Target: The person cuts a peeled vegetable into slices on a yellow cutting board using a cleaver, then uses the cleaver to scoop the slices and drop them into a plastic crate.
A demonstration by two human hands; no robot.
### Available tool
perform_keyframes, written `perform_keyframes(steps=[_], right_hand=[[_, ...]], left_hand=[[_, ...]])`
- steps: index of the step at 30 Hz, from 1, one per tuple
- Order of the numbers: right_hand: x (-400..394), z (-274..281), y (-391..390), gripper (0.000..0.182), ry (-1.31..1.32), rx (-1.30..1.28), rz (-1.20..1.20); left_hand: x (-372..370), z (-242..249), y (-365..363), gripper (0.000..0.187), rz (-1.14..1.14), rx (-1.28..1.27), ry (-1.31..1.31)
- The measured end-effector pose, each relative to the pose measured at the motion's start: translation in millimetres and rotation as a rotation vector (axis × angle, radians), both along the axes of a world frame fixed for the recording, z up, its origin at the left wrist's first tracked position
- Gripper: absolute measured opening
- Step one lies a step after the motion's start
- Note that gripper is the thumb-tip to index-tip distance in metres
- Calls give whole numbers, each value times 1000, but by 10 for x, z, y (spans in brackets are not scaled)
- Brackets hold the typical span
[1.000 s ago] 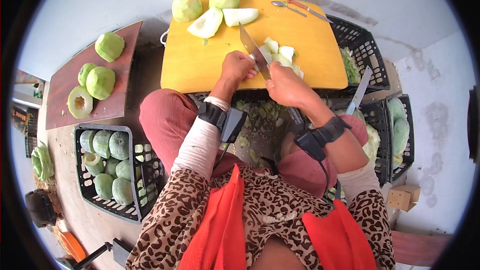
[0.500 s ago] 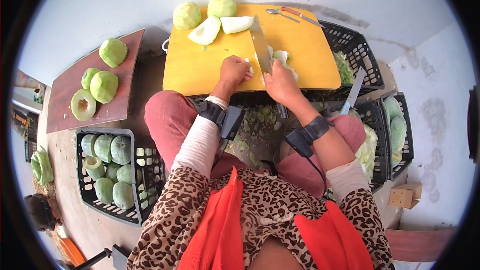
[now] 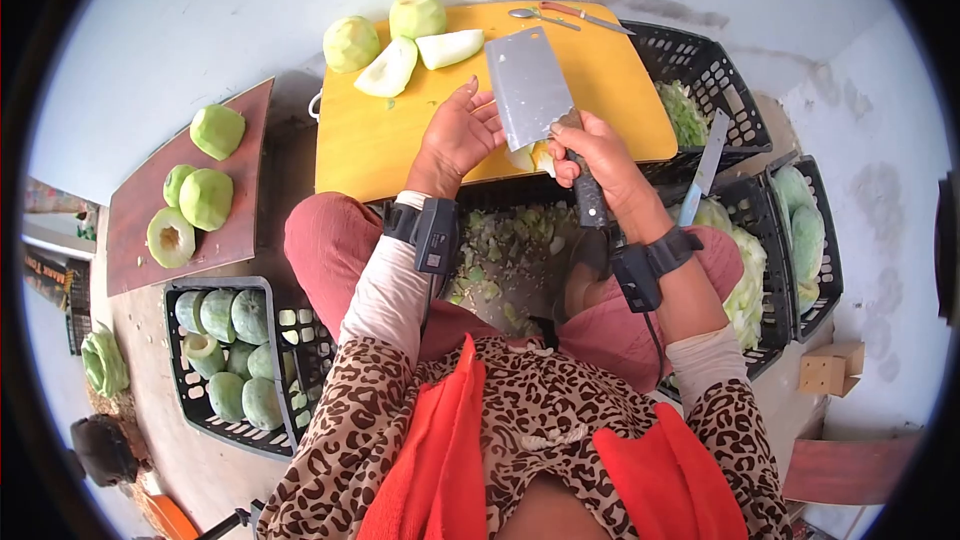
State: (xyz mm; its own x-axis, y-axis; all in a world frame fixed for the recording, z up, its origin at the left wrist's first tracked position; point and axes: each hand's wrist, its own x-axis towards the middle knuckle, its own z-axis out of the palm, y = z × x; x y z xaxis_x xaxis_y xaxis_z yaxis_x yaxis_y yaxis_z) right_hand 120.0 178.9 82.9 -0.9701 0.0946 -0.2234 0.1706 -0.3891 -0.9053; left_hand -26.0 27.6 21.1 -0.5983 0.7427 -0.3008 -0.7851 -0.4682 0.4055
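Observation:
My right hand (image 3: 602, 155) grips the dark handle of a cleaver (image 3: 530, 85), its broad blade turned flat toward me and flecked with pale bits. My left hand (image 3: 458, 136) is held palm up beside the blade, fingers spread and holding nothing. Below the cleaver, a few pale melon scraps (image 3: 535, 157) show at the near edge of the yellow board (image 3: 370, 145), partly hidden by blade and hand. Farther back on the board lie two cut melon wedges, one broad (image 3: 387, 67) and one narrow (image 3: 450, 48), near a peeled melon (image 3: 351, 44) and another peeled melon (image 3: 417, 15).
A spoon (image 3: 545, 18) and a small knife (image 3: 590, 16) lie at the board's far edge. Left, a brown board (image 3: 150, 190) bears peeled melons above a crate (image 3: 268, 315) of unpeeled ones. Right are a crate of shreds (image 3: 735, 90) and an upright long knife (image 3: 708, 165).
The cleaver has turned from edge-on to broadside, its handle now swung toward me. My left hand has opened and rolled palm up. White pieces beside the blade are mostly out of sight.

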Motion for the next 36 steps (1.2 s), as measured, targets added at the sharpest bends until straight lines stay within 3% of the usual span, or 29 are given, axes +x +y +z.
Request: perform_keyframes(steps=[6,9,15,18,22,25,28,32,36], right_hand=[[41,-76,49,32,-4,29,55],[62,-71,60,30,-18,64,28],[118,-152,158,24,-1,81,-76],[165,-177,291,19,-8,51,-202],[279,-220,439,15,30,13,-314],[423,-208,431,15,-35,104,-394],[601,-251,433,18,-94,131,-460],[721,-345,435,23,-136,166,-498],[755,-372,431,21,-201,272,-490]], left_hand=[[136,44,133,40,-58,208,94],[239,93,201,39,4,76,69],[212,23,234,33,-19,53,-12],[60,-74,177,29,86,40,-234],[-30,-67,277,35,65,-113,253],[176,82,432,40,130,-515,888],[347,-121,489,57,284,-1035,1918],[790,-206,458,60,114,-1027,2284],[740,-321,456,54,90,-1119,2353]])
